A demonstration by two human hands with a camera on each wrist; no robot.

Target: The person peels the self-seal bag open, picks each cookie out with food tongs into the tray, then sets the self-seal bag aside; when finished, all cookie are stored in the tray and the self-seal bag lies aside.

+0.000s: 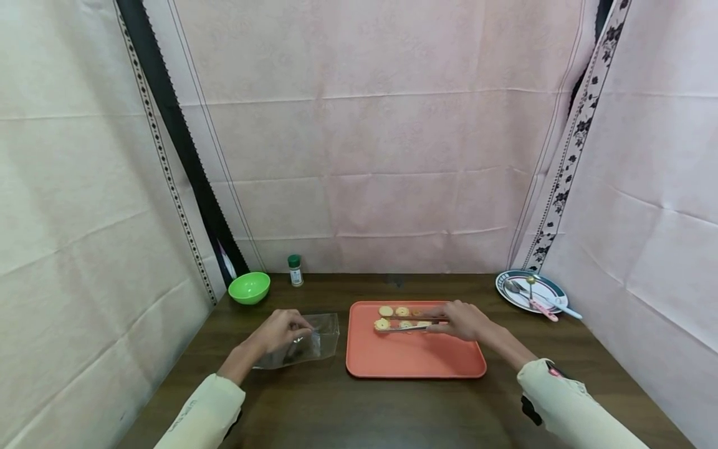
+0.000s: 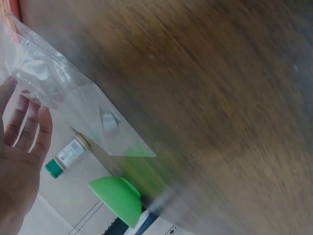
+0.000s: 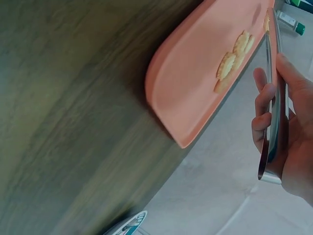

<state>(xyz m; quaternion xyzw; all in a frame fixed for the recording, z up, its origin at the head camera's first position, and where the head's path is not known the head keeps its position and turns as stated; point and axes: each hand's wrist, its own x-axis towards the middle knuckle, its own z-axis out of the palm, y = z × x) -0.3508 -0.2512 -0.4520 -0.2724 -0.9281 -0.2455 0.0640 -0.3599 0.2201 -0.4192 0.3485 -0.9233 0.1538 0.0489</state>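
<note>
My left hand (image 1: pixel 282 332) holds a clear plastic bag (image 1: pixel 325 335) by its upper side, left of the tray. In the left wrist view the thumb and fingertips are at the edge of the bag (image 2: pixel 80 100), which looks see-through and holds nothing I can make out. My right hand (image 1: pixel 462 320) grips metal tongs (image 3: pixel 275 122) over the coral tray (image 1: pixel 415 363). At the tips of the tongs, near the tray's left side, is a round cookie (image 1: pixel 381 324); whether they squeeze it I cannot tell. Several more cookies (image 1: pixel 402 311) lie along the tray's back half, partly hidden by the tongs and hand.
A green bowl (image 1: pixel 249 288) stands at the back left, with a green-capped shaker bottle (image 1: pixel 295 270) to its right. On the back right, a plate (image 1: pixel 505 279) carries a spoon and other utensils. Light cloth walls (image 1: pixel 392 187) enclose the wooden table (image 1: pixel 392 411).
</note>
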